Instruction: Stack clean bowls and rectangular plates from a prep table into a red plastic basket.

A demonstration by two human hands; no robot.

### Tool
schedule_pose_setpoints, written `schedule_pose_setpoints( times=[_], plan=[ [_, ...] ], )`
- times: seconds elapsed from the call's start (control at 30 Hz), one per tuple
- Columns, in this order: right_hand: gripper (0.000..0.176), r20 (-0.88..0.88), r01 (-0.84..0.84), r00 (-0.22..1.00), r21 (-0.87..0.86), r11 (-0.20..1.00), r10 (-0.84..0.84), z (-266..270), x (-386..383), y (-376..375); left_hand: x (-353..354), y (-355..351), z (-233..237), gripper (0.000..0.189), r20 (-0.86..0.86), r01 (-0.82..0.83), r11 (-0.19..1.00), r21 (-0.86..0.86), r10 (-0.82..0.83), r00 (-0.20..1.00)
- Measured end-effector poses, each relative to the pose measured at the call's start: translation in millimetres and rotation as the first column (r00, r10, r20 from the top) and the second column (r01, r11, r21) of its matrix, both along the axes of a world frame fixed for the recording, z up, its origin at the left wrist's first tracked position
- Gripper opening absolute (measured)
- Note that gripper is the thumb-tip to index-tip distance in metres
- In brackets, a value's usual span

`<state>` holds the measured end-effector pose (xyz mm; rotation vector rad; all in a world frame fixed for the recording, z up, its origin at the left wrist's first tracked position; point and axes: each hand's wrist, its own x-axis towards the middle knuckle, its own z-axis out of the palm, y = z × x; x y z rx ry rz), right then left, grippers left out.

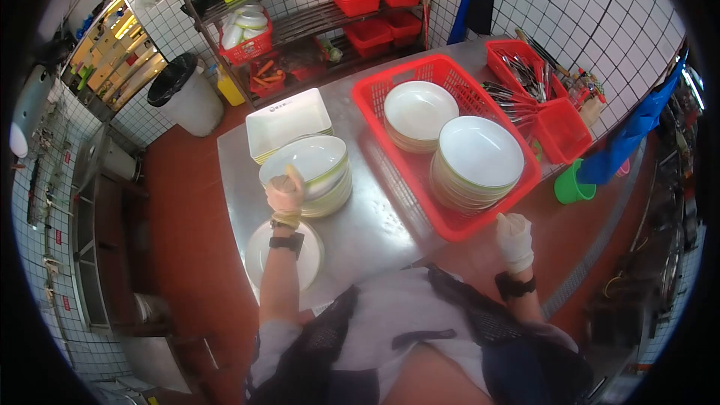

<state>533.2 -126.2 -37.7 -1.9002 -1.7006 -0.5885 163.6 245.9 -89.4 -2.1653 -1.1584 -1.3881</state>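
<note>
My left hand (285, 193), in a pale glove, is closed at the near rim of the top white bowl (306, 156), its thumb over the edge. That bowl sits slightly askew on a stack of green-rimmed bowls (328, 199). Below my left wrist lies a round white plate (309, 259), partly hidden by the forearm. My right hand (515, 242), also gloved, is curled closed beside the near corner of a red basket (454, 229), and nothing shows in it. Two stacks of white dishes, a farther one (421, 111) and a nearer one (481, 154), stand inside the basket.
White rectangular trays (289, 121) are stacked on the steel table (375, 232). Red bins of cutlery (525, 67) stand behind the basket at right. A rack (315, 19) holds red baskets along the back wall. A lined bin (187, 97) and a green bucket (574, 184) are on the floor.
</note>
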Motion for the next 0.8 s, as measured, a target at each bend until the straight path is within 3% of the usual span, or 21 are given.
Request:
schedule_pose_setpoints(
  times=[0.07, 0.13, 0.27, 0.3, 0.33, 0.47, 0.5, 0.53, 0.57, 0.63, 0.67, 0.8],
  plan=[
    [0.021, -0.066, -0.035, 0.997, -0.038, 0.999, 0.033, -4, 4, 2, 2, 1, 17, 0.050, 0.032, 0.039, 0.997, 0.065, -0.041, 0.999],
    [0.016, 0.053, -0.057, 0.997, 0.025, 0.998, 0.056, 2, 3, 10, 4, -5, 41, 0.049, 0.116, 0.042, 0.983, -0.177, -0.022, 0.993],
    [0.010, 0.141, -0.074, 0.989, 0.143, 0.987, 0.054, 15, -7, 26, -9, -26, 61, 0.045, 0.108, 0.143, 0.983, -0.112, -0.130, 0.986],
    [0.004, -0.199, -0.146, 0.970, -0.026, 0.989, 0.138, 15, -5, 27, -7, -45, 77, 0.042, 0.085, 0.185, 0.980, -0.075, -0.179, 0.980],
    [0.008, -0.524, -0.267, 0.839, -0.163, 0.950, 0.146, 16, -4, 28, -5, -62, 92, 0.039, 0.060, 0.228, 0.973, -0.041, -0.226, 0.972],
    [0.017, -0.421, -0.372, 0.843, -0.007, 0.928, 0.335, 58, -47, 78, -6, -124, 135, 0.034, 0.195, 0.377, 0.908, -0.181, -0.343, 0.919],
    [0.015, -0.487, -0.314, 0.804, 0.140, 0.939, 0.342, 68, -65, 92, -4, -137, 142, 0.035, 0.362, 0.454, 0.848, -0.274, -0.346, 0.865],
    [0.016, -0.546, -0.238, 0.758, 0.277, 0.931, 0.357, 72, -72, 101, -1, -150, 150, 0.036, 0.521, 0.537, 0.770, -0.345, -0.319, 0.791],
    [0.016, -0.548, -0.243, 0.754, 0.279, 0.929, 0.362, 71, -72, 104, 5, -164, 158, 0.036, 0.519, 0.532, 0.773, -0.345, -0.315, 0.795],
    [0.015, -0.574, -0.390, 0.640, 0.330, 0.860, 0.511, 67, -68, 108, 18, -185, 169, 0.041, 0.702, 0.580, 0.687, -0.438, -0.142, 0.698],
    [0.011, -0.322, -0.422, 0.812, 0.250, 0.871, 0.486, 67, -69, 100, 19, -183, 150, 0.043, 0.689, 0.629, 0.713, -0.311, -0.287, 0.666],
    [0.010, -0.376, -0.267, 0.827, 0.391, 0.881, 0.417, 71, -58, 84, 29, -193, 126, 0.041, 0.767, 0.729, 0.580, -0.363, -0.259, 0.588]
  ],
)
